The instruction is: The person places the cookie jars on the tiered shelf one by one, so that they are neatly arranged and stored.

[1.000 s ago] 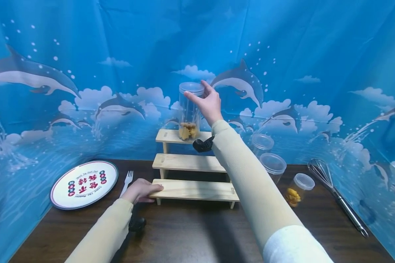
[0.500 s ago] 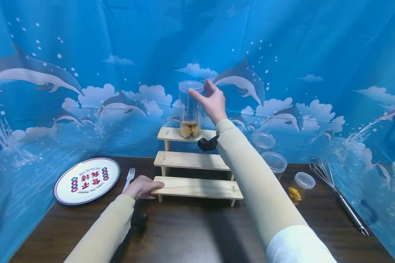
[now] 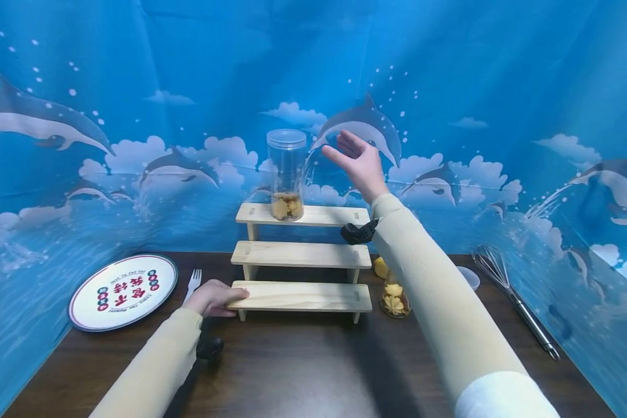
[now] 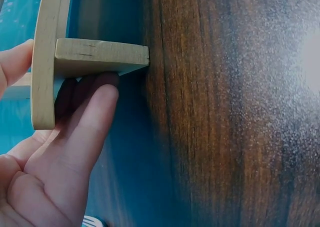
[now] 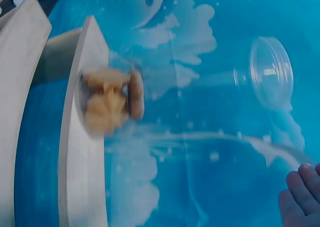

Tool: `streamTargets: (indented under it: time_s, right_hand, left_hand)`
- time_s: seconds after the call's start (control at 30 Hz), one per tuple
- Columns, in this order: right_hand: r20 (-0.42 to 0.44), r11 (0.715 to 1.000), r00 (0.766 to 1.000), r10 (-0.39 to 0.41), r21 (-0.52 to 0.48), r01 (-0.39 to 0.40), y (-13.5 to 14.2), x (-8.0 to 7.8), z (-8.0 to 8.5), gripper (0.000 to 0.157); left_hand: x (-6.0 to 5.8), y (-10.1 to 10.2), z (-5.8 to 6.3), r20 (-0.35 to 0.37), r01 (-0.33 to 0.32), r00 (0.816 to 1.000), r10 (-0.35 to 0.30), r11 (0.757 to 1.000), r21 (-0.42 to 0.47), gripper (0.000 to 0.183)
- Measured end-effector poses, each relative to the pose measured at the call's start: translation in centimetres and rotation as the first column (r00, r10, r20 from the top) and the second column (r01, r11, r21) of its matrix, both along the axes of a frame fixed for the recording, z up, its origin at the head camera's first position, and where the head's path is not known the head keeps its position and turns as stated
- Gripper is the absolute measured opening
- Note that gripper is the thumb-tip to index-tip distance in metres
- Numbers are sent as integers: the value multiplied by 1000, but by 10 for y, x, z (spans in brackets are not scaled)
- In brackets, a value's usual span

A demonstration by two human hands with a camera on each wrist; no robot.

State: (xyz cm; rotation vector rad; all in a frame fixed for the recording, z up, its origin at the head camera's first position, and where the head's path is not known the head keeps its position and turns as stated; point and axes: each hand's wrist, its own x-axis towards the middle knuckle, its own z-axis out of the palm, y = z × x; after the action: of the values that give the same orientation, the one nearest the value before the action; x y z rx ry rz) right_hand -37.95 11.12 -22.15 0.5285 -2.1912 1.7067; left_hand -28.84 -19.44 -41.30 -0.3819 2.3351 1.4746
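A tall clear jar [image 3: 286, 174] with cookies at its bottom stands upright on the top step of a three-tier wooden stand [image 3: 300, 253], left of the middle. My right hand [image 3: 363, 165] is in the air to the right of the jar, apart from it, thumb and fingers spread and holding nothing. In the right wrist view its fingertips [image 5: 302, 189] show at the lower right, away from the jar's lid [image 5: 271, 73]. My left hand [image 3: 213, 297] grips the left end of the lowest step, thumb on top and fingers underneath beside the leg [image 4: 102, 54].
A white plate [image 3: 122, 293] with red characters and a fork [image 3: 193, 284] lie left of the stand. Cookie jars [image 3: 395, 301] stand at the right, partly behind my right arm. A whisk [image 3: 517, 299] lies at the far right. A blue dolphin curtain hangs behind.
My right hand has let go of the jar's top and moved away to the right. The jar stays on the top step. My left hand keeps its grip; the head view has shifted slightly.
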Motion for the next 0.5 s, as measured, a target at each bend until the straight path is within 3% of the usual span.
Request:
streamTargets:
  time_s: [0.27, 0.5]
  right_hand:
    - [-57, 1000, 998, -12, -7, 11, 39, 5, -5, 68]
    - [-39, 998, 998, -47, 39, 49, 76, 13, -4, 69]
  left_hand:
    - [-1, -2, -3, -3, 8, 1000, -8, 1000, -3, 50]
    - [-2, -1, -3, 0, 8, 1000, -8, 1000, 2, 51]
